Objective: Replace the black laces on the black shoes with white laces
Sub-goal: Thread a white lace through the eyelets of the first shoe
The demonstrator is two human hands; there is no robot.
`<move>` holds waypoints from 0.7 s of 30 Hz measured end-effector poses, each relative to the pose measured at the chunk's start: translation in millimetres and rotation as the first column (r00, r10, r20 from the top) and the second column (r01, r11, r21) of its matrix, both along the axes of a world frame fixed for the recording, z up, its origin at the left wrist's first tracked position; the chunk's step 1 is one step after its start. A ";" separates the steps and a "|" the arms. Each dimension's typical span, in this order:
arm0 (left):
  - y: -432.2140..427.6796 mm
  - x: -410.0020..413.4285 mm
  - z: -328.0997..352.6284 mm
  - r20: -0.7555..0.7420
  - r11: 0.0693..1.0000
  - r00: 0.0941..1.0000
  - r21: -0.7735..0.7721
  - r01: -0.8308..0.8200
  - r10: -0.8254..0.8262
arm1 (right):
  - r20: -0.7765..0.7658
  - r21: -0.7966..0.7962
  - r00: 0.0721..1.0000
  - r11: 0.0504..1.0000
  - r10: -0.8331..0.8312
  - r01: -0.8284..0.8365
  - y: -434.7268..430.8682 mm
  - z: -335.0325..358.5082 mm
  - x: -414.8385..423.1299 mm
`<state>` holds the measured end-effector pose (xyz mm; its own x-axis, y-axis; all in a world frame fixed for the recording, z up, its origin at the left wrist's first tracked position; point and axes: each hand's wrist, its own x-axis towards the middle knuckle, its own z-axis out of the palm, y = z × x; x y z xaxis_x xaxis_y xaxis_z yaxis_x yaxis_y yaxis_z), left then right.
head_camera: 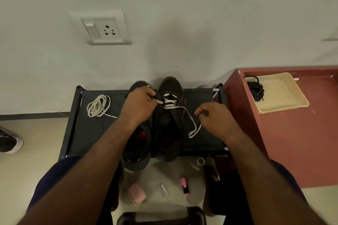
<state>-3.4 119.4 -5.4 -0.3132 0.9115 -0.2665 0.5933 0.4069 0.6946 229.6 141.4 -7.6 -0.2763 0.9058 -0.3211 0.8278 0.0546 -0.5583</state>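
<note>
Two black shoes stand side by side on a black fabric rack (201,95), toes to the wall. The right shoe (171,115) has a white lace (170,103) threaded through its lower eyelets. My left hand (140,104) lies over the left shoe (136,144) and pinches one end of that lace at the right shoe's left edge. My right hand (213,115) pinches the other end, which loops down beside the shoe. A second coiled white lace (97,106) lies on the rack's left part. Black laces (256,88) lie bunched in a cream tray (281,97).
The tray sits on a red-brown cabinet (292,142) right of the rack. On the floor near my legs lie a pink case (136,195), a pink marker (185,186) and a tape roll (200,160). Another shoe (9,140) lies at far left. A wall socket (105,28) is above.
</note>
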 end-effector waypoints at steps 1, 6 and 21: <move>-0.1 1.0 8.0 0.146 0.998 0.987 0.016 -0.066 0.063 | -0.090 0.041 0.995 0.998 -0.043 0.047 -0.9 2.3 -5.7; 4.3 25.6 45.0 0.853 0.967 0.472 -0.136 -0.214 0.225 | -0.660 -0.203 0.747 0.976 -0.076 -0.080 -6.8 18.9 -49.9; 18.4 -17.4 19.2 0.915 0.804 0.229 -0.148 -0.576 0.333 | -0.707 -0.413 0.489 0.859 -0.511 0.302 44.0 13.4 -3.4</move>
